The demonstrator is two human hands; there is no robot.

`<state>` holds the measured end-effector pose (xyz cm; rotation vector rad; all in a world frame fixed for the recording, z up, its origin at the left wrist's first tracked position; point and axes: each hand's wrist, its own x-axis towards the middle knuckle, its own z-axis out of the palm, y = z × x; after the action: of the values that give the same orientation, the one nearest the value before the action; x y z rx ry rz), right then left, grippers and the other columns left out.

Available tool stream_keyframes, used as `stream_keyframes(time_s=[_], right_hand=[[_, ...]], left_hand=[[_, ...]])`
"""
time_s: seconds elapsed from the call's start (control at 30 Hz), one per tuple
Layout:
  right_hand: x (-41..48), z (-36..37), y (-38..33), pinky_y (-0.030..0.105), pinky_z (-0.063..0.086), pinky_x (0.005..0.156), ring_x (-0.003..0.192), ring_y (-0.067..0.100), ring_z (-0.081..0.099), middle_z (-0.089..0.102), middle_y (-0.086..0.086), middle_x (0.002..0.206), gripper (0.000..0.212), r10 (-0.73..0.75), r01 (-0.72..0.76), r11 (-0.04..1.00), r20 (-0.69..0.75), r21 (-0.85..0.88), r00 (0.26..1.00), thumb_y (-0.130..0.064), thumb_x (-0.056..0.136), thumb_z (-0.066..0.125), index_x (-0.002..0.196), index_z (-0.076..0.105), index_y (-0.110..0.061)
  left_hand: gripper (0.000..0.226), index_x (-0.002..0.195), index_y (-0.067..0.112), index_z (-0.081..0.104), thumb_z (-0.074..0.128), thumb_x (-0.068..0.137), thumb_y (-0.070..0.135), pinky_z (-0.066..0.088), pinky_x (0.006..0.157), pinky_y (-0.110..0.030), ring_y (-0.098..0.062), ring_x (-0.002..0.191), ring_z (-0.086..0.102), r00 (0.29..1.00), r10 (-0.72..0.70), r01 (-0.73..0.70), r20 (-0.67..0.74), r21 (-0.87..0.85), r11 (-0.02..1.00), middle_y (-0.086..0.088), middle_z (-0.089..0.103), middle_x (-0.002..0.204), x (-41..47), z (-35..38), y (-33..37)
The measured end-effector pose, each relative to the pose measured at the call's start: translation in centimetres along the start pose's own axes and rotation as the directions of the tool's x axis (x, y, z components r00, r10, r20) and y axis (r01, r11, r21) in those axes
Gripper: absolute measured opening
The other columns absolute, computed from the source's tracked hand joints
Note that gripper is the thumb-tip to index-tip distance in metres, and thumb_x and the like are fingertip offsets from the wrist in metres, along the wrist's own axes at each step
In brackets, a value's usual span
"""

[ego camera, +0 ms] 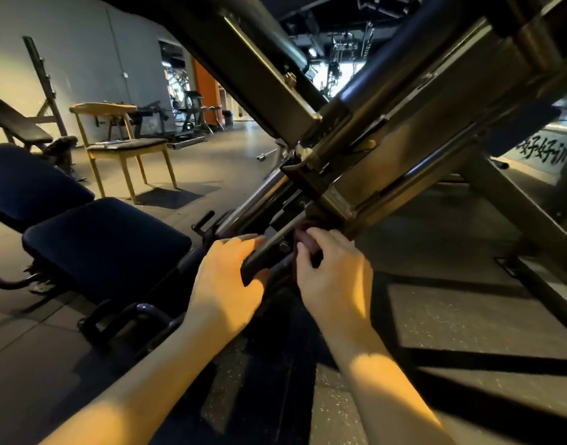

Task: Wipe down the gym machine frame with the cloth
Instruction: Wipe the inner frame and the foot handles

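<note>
The frame (pixel 356 175) slants from 7 o'clock up to 1 o'clock. Left hand (pixel 226 277) and right hand (pixel 333 277) sit side by side on its low end, cloth (pixel 303 240) under the right one. A seat (pixel 105 245) lies at 9 o'clock, a chair (pixel 124 146) behind it.

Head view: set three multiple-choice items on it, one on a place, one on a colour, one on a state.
1. Where does the wooden chair stand, seen from the machine frame? A to its left; B to its right; C under it.
2. The cloth is: A white; B dark red; C yellow.
3. The right hand: A hangs free; B lies flat on the floor; C grips the cloth at the frame.
Key: 1 A, the chair shows left of the frame; 2 B, dark red shows between the fingers; 3 C, its fingers curl round the cloth.
</note>
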<state>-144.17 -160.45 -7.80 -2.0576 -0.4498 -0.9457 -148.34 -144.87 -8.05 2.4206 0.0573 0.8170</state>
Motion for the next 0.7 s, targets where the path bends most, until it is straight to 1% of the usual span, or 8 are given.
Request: stream_keyframes(time_s=[0.07,0.13,0.2,0.27,0.4,0.5,0.6,0.7], right_hand=[[0.7,-0.9,0.2,0.018,0.053,0.084,0.093,-0.003,0.063,0.071,-0.012,0.102,0.013,0.014,-0.014,1.0,-0.023,0.017,1.0,-0.026,0.097,0.066,0.109,0.071,-0.027],[1.8,-1.7,0.7,0.021,0.054,0.082,0.091,0.004,0.067,0.072,-0.009,0.099,0.01,-0.035,0.038,0.999,-0.158,0.013,0.987,-0.025,0.096,0.067,0.105,0.071,-0.024],[1.3,-0.7,1.2,0.026,0.057,0.085,0.096,0.007,0.067,0.07,-0.005,0.106,0.014,-0.066,0.074,0.997,-0.207,0.03,0.976,-0.023,0.097,0.067,0.111,0.067,-0.02],[-1.0,1.2,1.9,0.029,0.059,0.085,0.1,0.009,0.066,0.067,-0.005,0.11,0.017,-0.044,0.051,0.998,-0.188,0.036,0.981,-0.024,0.098,0.064,0.114,0.062,-0.021],[-5.7,4.9,3.0,0.01,0.049,0.079,0.097,0.0,0.06,0.063,-0.009,0.11,0.015,-0.065,0.067,0.998,-0.083,0.016,0.994,-0.025,0.098,0.064,0.113,0.063,-0.023],[-8.7,7.3,3.8,0.015,0.053,0.075,0.088,-0.001,0.06,0.062,-0.012,0.105,0.014,-0.13,0.14,0.982,0.083,-0.129,0.988,-0.028,0.098,0.061,0.112,0.065,-0.028],[-8.0,6.7,5.8,0.021,0.056,0.08,0.088,-0.002,0.06,0.065,-0.01,0.102,0.016,0.108,-0.118,0.991,-0.149,-0.063,0.983,-0.024,0.095,0.066,0.11,0.066,-0.023],[-6.7,5.0,7.0,0.018,0.053,0.081,0.09,-0.001,0.061,0.066,-0.009,0.1,0.019,0.28,-0.281,0.958,-0.377,0.053,0.883,-0.024,0.093,0.068,0.111,0.064,-0.019]], left_hand=[[0.055,0.142,0.037,0.053,0.072,0.092,0.027,0.033,0.102,-0.024,0.003,0.12,0.034,1.0,0.013,-0.013,0.014,-0.009,1.0,0.02,0.044,0.13,-0.2,0.6,-0.5],[0.051,0.14,0.036,0.056,0.073,0.092,0.028,0.033,0.104,-0.026,0.003,0.123,0.032,1.0,0.024,-0.024,0.013,-0.033,0.999,0.021,0.045,0.129,-0.3,1.2,-1.2],[0.048,0.138,0.031,0.059,0.073,0.092,0.027,0.036,0.107,-0.029,0.002,0.123,0.032,0.999,0.044,-0.044,-0.005,-0.03,0.999,0.019,0.048,0.127,-0.5,2.0,-2.0],[0.047,0.138,0.027,0.06,0.073,0.093,0.022,0.041,0.108,-0.033,-0.002,0.122,0.038,0.999,0.047,-0.047,0.006,-0.046,0.998,0.018,0.048,0.123,-0.7,2.5,-3.0],[0.046,0.137,0.027,0.06,0.07,0.093,0.022,0.045,0.107,-0.037,-0.01,0.125,0.046,0.99,0.112,-0.11,0.086,-0.029,0.993,0.012,0.054,0.128,-0.5,2.3,-5.3],[0.045,0.138,0.028,0.06,0.069,0.094,0.023,0.045,0.108,-0.038,-0.008,0.125,0.045,0.983,0.149,-0.151,0.106,0.006,0.989,0.014,0.052,0.128,-0.8,2.1,-7.2],[0.047,0.138,0.028,0.061,0.072,0.093,0.027,0.043,0.106,-0.036,-0.009,0.123,0.045,0.98,0.16,-0.163,0.115,0.017,0.987,0.016,0.051,0.125,-1.1,2.6,-8.3],[0.046,0.133,0.026,0.064,0.077,0.089,0.029,0.046,0.1,-0.036,-0.012,0.119,0.051,0.986,0.154,-0.156,0.06,0.022,0.988,0.017,0.054,0.122,-1.0,3.7,-8.5]])
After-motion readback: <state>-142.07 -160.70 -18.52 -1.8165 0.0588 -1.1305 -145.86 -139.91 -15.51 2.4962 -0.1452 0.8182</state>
